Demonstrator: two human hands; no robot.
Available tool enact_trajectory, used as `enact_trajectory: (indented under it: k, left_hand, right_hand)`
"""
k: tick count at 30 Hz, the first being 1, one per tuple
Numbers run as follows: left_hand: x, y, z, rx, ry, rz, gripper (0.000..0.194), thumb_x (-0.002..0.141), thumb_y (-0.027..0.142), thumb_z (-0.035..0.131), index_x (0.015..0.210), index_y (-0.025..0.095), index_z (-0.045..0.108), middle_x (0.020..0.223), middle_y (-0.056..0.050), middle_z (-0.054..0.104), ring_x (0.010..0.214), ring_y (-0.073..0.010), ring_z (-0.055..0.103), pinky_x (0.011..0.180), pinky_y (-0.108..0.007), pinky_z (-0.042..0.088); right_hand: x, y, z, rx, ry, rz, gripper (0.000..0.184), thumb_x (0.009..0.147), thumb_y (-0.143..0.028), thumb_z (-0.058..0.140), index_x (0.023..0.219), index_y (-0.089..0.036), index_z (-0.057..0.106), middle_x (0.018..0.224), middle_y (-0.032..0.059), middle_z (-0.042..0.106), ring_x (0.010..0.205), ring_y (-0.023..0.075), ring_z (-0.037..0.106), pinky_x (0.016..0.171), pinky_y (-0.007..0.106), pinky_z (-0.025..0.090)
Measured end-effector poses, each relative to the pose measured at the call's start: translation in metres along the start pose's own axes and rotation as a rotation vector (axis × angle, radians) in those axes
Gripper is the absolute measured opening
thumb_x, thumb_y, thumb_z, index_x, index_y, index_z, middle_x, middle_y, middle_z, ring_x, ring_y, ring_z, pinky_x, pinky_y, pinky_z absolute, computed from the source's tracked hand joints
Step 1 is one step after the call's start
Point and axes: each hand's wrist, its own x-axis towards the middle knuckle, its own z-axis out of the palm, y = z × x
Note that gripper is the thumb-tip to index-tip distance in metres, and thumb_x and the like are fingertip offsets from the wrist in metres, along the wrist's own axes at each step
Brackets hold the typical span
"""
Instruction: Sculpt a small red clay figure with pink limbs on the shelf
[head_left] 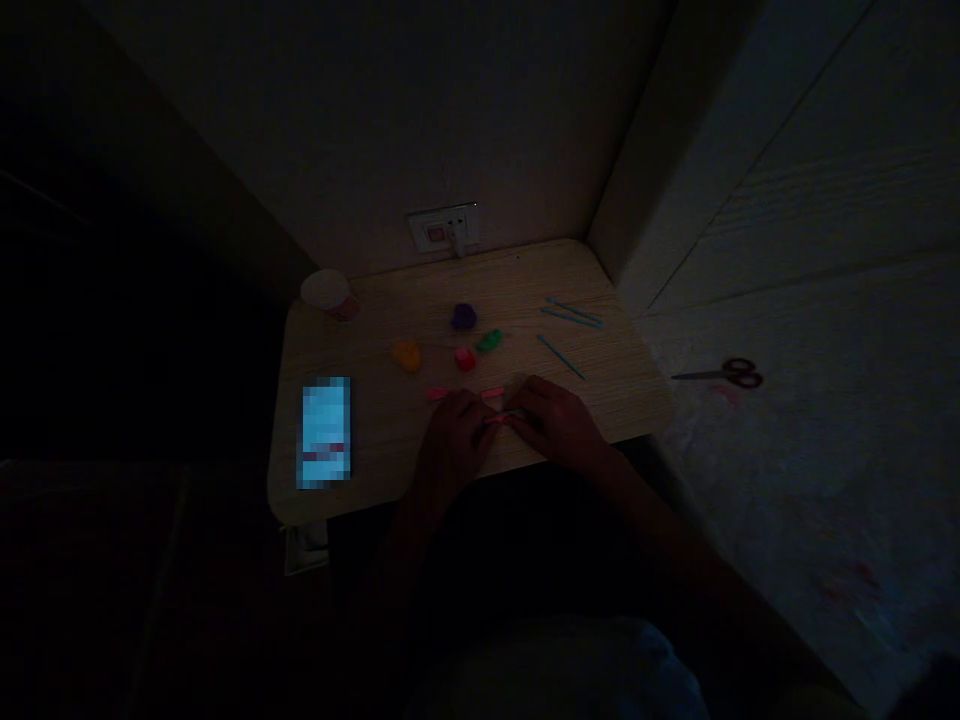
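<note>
The floor (810, 480) holds scissors (724, 375), well right of the pale wood-grain surface (375, 340). Near its front edge, the left hand (450, 445) and right hand (559, 420) close together, pinching a pink strip (499, 420). A paper cup (328, 295) sits at the back left corner, its contents hidden. Small clay lumps (465, 345) lie just ahead of the hands.

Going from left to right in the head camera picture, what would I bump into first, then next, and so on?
phone → yellow clay lump → red clay lump → green clay lump → teal stick → scissors
</note>
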Motion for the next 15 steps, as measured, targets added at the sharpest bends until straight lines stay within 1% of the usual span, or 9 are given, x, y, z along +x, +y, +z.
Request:
enact_trajectory:
  k: [6,9,12,15]
  left_hand:
    - [0.0004,-0.0006,0.0013,-0.007,0.014,0.009,0.008,0.096,0.021,0.064,0.089,0.02,0.067,0.096,-0.006,0.065,0.097,-0.0232,0.062,0.092,-0.041,0.053]
    - [-0.0005,-0.0015,0.002,-0.012,0.032,0.013,0.009,0.095,0.02,0.066,0.087,0.019,0.069,0.092,-0.005,0.065,0.092,-0.0219,0.063,0.088,-0.039,0.054]
    - [-0.0024,-0.0031,0.0031,-0.009,0.046,0.01,0.008,0.095,0.021,0.067,0.089,0.019,0.071,0.089,-0.004,0.065,0.089,-0.0209,0.063,0.084,-0.037,0.055]
    - [-0.0041,-0.0044,0.004,0.004,0.058,0.001,0.007,0.096,0.023,0.067,0.092,0.02,0.073,0.089,-0.004,0.065,0.089,-0.0209,0.064,0.084,-0.038,0.056]
  right_hand:
    - [0.001,-0.0009,-0.001,-0.013,-0.006,-0.002,0.009,0.098,-0.025,0.067,0.095,-0.018,0.07,0.098,0.009,0.065,0.089,0.0229,0.064,0.08,0.034,0.052]
    - [0.0012,-0.0007,-0.0012,-0.008,-0.009,0.002,0.008,0.098,-0.025,0.067,0.095,-0.018,0.071,0.098,0.0085,0.065,0.089,0.022,0.064,0.08,0.033,0.051]
    - [0.0008,0.0006,-0.0003,-0.003,-0.012,0.006,0.01,0.098,-0.027,0.066,0.096,-0.018,0.071,0.098,0.0086,0.065,0.09,0.0218,0.063,0.08,0.032,0.05]
    - [0.0004,0.0025,0.0008,0.003,-0.014,0.003,0.011,0.099,-0.028,0.066,0.097,-0.018,0.071,0.099,0.0085,0.065,0.091,0.0219,0.062,0.081,0.032,0.05]
